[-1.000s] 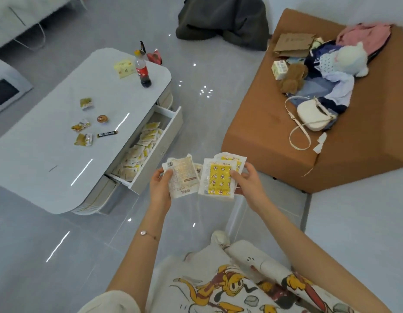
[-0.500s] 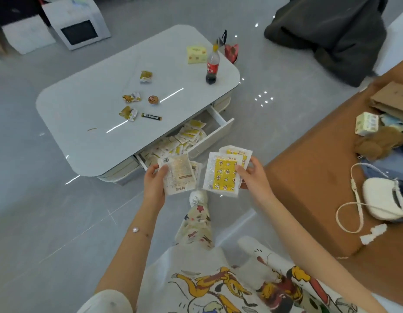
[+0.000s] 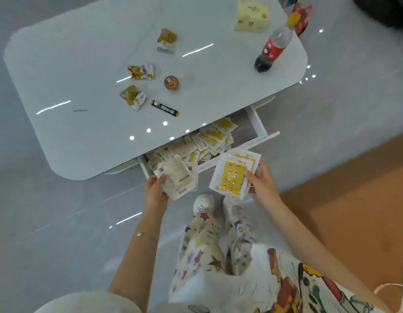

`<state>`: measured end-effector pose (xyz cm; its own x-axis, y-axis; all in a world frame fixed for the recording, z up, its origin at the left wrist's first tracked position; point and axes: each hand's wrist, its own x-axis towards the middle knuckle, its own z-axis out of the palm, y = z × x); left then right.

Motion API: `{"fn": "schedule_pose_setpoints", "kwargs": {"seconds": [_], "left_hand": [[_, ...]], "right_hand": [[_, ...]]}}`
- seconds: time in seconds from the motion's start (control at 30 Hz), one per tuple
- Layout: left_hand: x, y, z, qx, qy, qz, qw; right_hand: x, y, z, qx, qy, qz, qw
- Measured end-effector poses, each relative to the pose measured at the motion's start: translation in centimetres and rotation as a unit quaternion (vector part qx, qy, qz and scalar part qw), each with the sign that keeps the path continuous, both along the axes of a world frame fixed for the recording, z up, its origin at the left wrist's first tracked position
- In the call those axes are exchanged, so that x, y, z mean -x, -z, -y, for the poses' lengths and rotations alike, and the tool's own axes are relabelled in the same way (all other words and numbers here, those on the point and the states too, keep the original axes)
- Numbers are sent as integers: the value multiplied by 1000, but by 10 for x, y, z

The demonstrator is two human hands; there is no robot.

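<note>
**Fig.** Head view, looking down. Left grip is clamped on a small stack of pale packets, thumb on the top face by the barcode, fingers underneath. The stack is tilted and sits over the left front corner of the open drawer. Right grip is clamped on yellow packets, at least two, fanned. Thumb lies on the front face at the right edge, fingers behind. These packets hang just in front of the drawer's front panel, approx. level w/ the pale stack and apart from it.

The drawer is pulled out from under the near long edge of the desk. It holds a loose heap of drawer packets, yellow and pale mixed.

On the desk:
- **Right end:** cola bottle upright, close to the near edge; pale yellow flat pack at the far right corner.
- **Far edge side:** far wrapper.
- **Mid-desk:** middle wrapper and near wrapper; round brown sweet just right of them.
- **Toward the near edge:** dark stick sachet, just near-side of the sweet.
- **Toward the left end:** thin stick.

A red bag shows beyond the desk's right end, partly behind the bottle cap. Printed trousers stand on the grey floor below both grips. Brown seat block at lower R.
</note>
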<state>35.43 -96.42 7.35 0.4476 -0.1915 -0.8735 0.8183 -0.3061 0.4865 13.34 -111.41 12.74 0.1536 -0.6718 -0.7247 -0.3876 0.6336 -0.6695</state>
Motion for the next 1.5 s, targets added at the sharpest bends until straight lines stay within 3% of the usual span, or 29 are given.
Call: {"fn": "schedule_pose_setpoints", "kwargs": {"seconds": [0.2,0.4,0.6,0.73,0.87,0.97,1.03,1.17,1.33,1.5], "left_hand": [[-22,147,23,-41,-76,-39,996],[-43,251,45,-23,-166,-28,985],[-49,287,51,-56,-176,5,983],[-45,286,47,-141,-99,65,983],[-39,253,43,-184,0,161,970],[-37,211,35,-176,111,255,944],[-37,169,34,-185,176,313,915],[-44,63,38,-213,294,440,822],[-44,-68,41,-258,352,502,746],[-34,-173,29,-304,354,507,724]], "right_hand": [[-62,172,56,-47,-66,-16,997],[-112,304,89,-15,-193,-50,980],[-142,338,88,30,-286,-66,956],[-140,336,79,68,-316,-100,941],[-136,304,81,114,-345,-109,925],[-131,261,89,194,-438,-170,861],[-133,218,94,242,-486,-175,821],[-148,105,99,325,-569,-163,738],[-163,-24,103,382,-627,-167,658],[-166,-133,99,404,-656,-149,619]]}}
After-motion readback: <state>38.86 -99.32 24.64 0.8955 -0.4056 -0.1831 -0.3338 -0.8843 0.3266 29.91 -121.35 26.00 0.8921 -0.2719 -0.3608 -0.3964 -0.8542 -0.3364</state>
